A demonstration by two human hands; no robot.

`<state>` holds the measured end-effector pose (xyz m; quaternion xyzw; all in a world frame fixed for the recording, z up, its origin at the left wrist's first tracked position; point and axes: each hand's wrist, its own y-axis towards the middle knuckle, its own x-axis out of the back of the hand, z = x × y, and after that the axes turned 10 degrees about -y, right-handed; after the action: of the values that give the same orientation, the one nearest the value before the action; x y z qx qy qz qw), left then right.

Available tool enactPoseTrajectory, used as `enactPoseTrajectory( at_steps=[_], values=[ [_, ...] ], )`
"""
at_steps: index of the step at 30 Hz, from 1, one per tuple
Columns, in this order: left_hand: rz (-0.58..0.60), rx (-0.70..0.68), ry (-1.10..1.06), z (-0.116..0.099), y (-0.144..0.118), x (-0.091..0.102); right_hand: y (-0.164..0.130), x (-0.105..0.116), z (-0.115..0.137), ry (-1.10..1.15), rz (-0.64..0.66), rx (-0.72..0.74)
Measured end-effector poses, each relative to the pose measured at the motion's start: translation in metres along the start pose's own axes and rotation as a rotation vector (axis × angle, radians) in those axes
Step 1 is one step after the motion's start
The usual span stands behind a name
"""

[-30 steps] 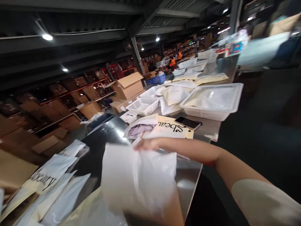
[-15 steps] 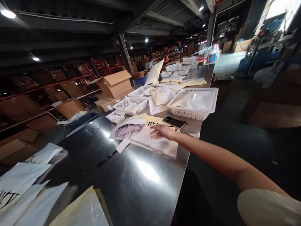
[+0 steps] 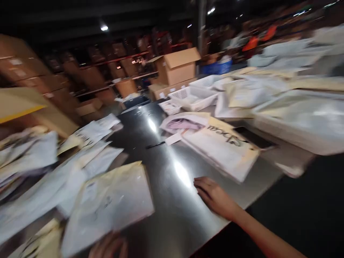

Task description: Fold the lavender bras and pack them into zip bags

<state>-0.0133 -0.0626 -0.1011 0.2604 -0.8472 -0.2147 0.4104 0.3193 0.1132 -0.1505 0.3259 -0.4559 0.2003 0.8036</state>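
My right hand (image 3: 213,195) lies flat on the shiny steel table (image 3: 174,200), fingers apart, holding nothing, just short of a printed cream bag (image 3: 223,148). At the bottom edge, my left hand (image 3: 109,246) grips the lower edge of a pale yellow flat packet (image 3: 110,202). A folded lilac garment in a clear bag (image 3: 182,123) lies beyond the printed bag, with a black pen (image 3: 155,145) and a small white card (image 3: 173,139) beside it. The picture is blurred by motion.
White and cream mailer bags (image 3: 53,168) pile up at the left. White baskets (image 3: 193,96) and more bagged goods (image 3: 295,114) cover the right half. An open cardboard box (image 3: 176,66) and shelves of boxes (image 3: 88,79) stand behind. People in orange (image 3: 252,43) work far off.
My right hand has drawn back from the printed bag to the near table edge. My left hand has come into view holding a yellow packet. The view has swung left and down.
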Motion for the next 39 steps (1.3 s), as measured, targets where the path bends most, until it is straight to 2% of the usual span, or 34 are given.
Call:
enactPoseTrajectory(
  at_steps=[2,3,5,8,11,13,16,18,20,23,25,27,30,32,35,39],
  values=[
    [-0.042,0.064,0.156,0.010,0.000,0.017,0.000,-0.007,-0.011,-0.049,-0.038,0.036],
    [0.017,0.094,0.255,0.017,0.007,0.025,0.002,-0.011,-0.018,-0.076,-0.062,0.069],
    [0.144,0.321,0.444,0.037,0.032,0.044,0.008,-0.020,-0.032,-0.102,-0.103,0.151],
    [0.081,0.528,0.551,0.071,0.077,0.066,0.015,-0.026,-0.042,-0.110,-0.130,0.209],
    [0.024,0.710,0.548,0.094,0.106,0.071,0.017,-0.022,-0.037,-0.113,-0.130,0.198],
    [0.020,0.771,0.485,0.095,0.109,0.067,0.018,-0.018,-0.034,-0.110,-0.117,0.180],
    [0.003,0.752,0.336,0.076,0.089,0.058,0.018,-0.014,-0.036,-0.089,-0.088,0.150],
    [-0.042,0.757,0.226,0.053,0.062,0.051,0.017,-0.013,-0.036,-0.077,-0.079,0.117],
    [-0.075,0.828,0.089,0.027,0.030,0.041,0.017,-0.013,-0.027,-0.074,-0.067,0.054],
    [0.016,1.033,-0.251,-0.010,-0.011,0.016,0.023,-0.017,0.016,-0.046,0.078,-0.058],
    [0.122,1.188,-0.525,-0.029,-0.027,-0.004,0.036,-0.024,0.061,-0.012,0.266,-0.087],
    [0.172,1.306,-0.761,-0.041,-0.031,-0.024,0.055,-0.035,0.105,0.031,0.386,-0.084],
    [0.110,1.370,-0.996,-0.049,-0.022,-0.047,0.080,-0.047,0.147,0.037,0.503,-0.164],
    [0.034,1.368,-1.089,-0.052,-0.015,-0.058,0.087,-0.049,0.155,0.062,0.543,-0.174],
    [-0.041,1.355,-1.167,-0.061,-0.011,-0.071,0.081,-0.048,0.153,0.173,0.587,-0.129],
    [-0.111,1.325,-1.231,-0.080,-0.014,-0.084,0.057,-0.043,0.147,0.575,0.535,-0.188]
  ],
)
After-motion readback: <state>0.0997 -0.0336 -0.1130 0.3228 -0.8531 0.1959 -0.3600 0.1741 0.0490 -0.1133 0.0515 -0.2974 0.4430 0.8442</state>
